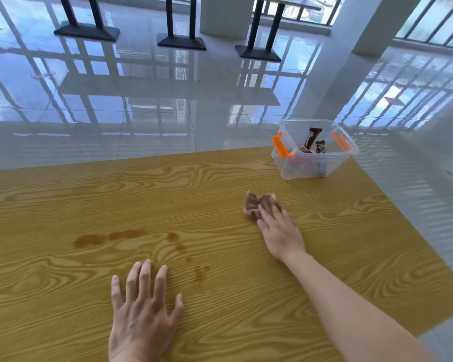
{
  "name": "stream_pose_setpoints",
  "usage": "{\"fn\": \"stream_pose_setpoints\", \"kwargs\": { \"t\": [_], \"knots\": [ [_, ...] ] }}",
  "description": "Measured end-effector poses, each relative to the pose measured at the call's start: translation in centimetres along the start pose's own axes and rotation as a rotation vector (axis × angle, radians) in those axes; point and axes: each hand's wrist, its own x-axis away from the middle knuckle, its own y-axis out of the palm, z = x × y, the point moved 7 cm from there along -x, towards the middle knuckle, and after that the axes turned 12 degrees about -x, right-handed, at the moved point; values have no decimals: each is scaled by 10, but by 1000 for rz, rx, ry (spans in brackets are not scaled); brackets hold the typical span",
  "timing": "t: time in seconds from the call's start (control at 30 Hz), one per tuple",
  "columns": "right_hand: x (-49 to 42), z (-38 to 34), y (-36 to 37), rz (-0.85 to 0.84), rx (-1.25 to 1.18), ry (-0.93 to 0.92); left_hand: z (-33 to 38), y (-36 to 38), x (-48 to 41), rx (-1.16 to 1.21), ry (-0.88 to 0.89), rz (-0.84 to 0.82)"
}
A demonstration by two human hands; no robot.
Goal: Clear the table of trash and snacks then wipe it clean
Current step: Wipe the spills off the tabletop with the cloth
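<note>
pressing down on the brown cloth (256,205), your right hand (281,232) lies flat, fingers straight over the cloth's near part. the cloth is bunched, its longer side running roughly left to right, with no clear pointing end. it lies on the bench (63,199) just nearer you than the clear bin (298,168), close to it but apart. the bench is yellow wood-grain laminate. brown spill marks (89,240) sit well left of the bin and nearer you. inside the bin, wrapped snack bars (313,138) stand on end. beyond the bin, glossy tiled floor (168,100) mirrors window frames, with black table bases (87,32) farther off. your left hand (141,309) rests palm down, fingers spread, holding nothing, well left of the bin.
</note>
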Motion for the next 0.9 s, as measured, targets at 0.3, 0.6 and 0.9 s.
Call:
{"fn": "stream_pose_setpoints", "kwargs": {
  "t": [0.3, 0.6, 0.9],
  "knots": [
    [140, -40, 46, -11, 35, -368, 1, 3, -1, -7, 0, 31],
    [91, -84, 49, 31, -59, -85, 1, -1, 0, -29, -13, 46],
    [90, -56, 30, 98, -22, 17, -17, -4, 7, 123, 44, 63]
  ]
}}
